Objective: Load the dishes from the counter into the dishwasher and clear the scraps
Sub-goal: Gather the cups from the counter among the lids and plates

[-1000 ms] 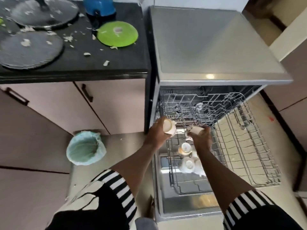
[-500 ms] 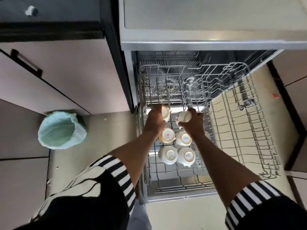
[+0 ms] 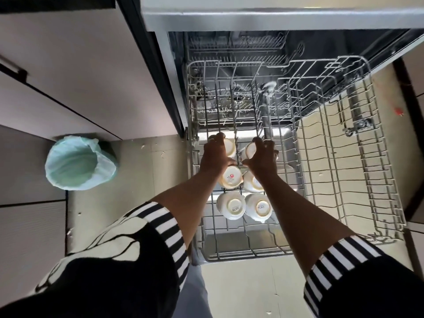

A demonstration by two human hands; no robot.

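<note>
The dishwasher (image 3: 275, 19) stands open with its wire rack (image 3: 231, 254) pulled out. Four white cups (image 3: 231, 205) sit upside down in two rows in the rack's left part. Just beyond them, the left hand (image 3: 214, 154) curls its fingers round a fifth cup (image 3: 230, 146). The right hand (image 3: 261, 157) grips a sixth cup (image 3: 249, 150) beside it. Both cups are low among the rack's wires. At the left, a green-lined bin (image 3: 78, 162) stands on the floor (image 3: 149, 203) below the cabinet doors (image 3: 91, 76).

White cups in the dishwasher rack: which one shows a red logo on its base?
The upturned white ceramic cup in the middle row, left, beside the left hand. The two nearest cups read SISTA; other bases are partly covered.
</note>
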